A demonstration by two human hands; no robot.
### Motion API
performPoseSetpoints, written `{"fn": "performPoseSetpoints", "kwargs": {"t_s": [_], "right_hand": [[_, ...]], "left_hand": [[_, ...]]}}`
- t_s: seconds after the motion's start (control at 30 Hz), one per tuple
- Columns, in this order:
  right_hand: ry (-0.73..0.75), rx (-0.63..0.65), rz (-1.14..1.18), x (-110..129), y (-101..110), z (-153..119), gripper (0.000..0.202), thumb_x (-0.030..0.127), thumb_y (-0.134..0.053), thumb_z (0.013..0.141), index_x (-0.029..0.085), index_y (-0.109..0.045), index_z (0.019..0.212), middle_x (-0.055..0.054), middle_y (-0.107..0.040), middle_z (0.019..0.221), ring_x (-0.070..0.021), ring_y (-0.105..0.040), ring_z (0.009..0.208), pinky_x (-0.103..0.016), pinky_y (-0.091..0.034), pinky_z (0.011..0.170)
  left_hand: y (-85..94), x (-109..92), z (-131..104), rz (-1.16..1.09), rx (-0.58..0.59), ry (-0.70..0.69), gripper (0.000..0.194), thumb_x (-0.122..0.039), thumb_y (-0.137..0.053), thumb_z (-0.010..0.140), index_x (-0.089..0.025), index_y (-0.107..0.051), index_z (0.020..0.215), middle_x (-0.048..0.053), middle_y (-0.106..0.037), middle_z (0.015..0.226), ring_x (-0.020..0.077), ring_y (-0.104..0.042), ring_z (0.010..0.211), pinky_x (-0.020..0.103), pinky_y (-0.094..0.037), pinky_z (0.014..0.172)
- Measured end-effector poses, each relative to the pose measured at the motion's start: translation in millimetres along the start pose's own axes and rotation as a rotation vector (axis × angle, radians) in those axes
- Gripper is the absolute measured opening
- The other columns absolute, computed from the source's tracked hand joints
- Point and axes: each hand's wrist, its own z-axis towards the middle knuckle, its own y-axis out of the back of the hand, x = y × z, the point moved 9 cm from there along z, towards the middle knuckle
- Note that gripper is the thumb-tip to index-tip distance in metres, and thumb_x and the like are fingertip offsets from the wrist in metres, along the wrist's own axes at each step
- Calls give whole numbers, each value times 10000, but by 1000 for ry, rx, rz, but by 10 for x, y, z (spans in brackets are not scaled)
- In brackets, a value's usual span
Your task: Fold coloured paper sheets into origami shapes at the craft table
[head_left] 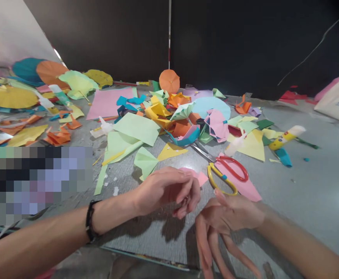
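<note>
My left hand, with a dark band on its wrist, hovers over the front of the table. Its fingers are loosely curled and apart, and nothing shows in them. Just behind it lies a small pink paper scrap, partly hidden by the hand. My right hand is palm up with its fingers spread toward the table's front edge, holding nothing. Beyond its thumb rest scissors with one red and one yellow handle. The handles lie over a pink paper piece, and the blades point into the paper pile.
Coloured paper scraps, including a green sheet, are heaped across the middle. A yellow glue stick lies at the right. Paper discs, such as an orange one, stand at the back before a dark panel. A blurred-out patch covers the left.
</note>
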Motion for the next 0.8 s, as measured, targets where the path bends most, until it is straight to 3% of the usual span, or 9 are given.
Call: {"fn": "performPoseSetpoints", "kwargs": {"t_s": [0.17, 0.27, 0.37, 0.63, 0.8], "right_hand": [[25, 8, 17, 7, -1, -2, 872, 906, -412, 864, 82, -684, 942, -307, -769, 1087, -385, -795, 939, -362, -646, 451], [18, 24, 34, 38, -34, 16, 858, 889, -440, 870, 73, -687, 960, -311, -769, 1087, -384, -800, 915, -347, -630, 420], [-29, 8, 39, 20, -21, 26, 845, 887, -455, 869, 82, -684, 986, -299, -770, 1115, -367, -807, 886, -318, -609, 393], [-110, -53, 7, -121, 66, 8, 931, 952, -327, 847, 96, -688, 781, -288, -779, 1045, -352, -813, 868, -255, -555, 342], [-108, -66, -11, -59, 29, 47, 900, 915, -382, 873, 80, -717, 846, -282, -782, 1036, -333, -812, 815, -258, -546, 334]], "left_hand": [[38, 31, 6, 35, -35, 14, 432, -388, -566, 992, -119, -579, 654, 75, -636, 710, 114, -578, 498, 226, -435, 467], [72, 12, -10, 173, -132, -5, 251, -323, -727, 934, -138, -594, 830, 7, -621, 704, 76, -538, 488, 180, -424, 460], [56, -11, -31, 262, -173, -41, 264, -272, -822, 878, -160, -589, 928, -36, -587, 712, 56, -531, 500, 150, -435, 461], [23, 51, -52, 294, -148, -32, 215, -287, -802, 908, -132, -654, 922, -6, -633, 728, 45, -553, 507, 132, -446, 457], [25, 39, -65, 305, -169, -28, 188, -247, -806, 897, -124, -663, 895, 0, -652, 719, 45, -561, 509, 125, -464, 465]]}}
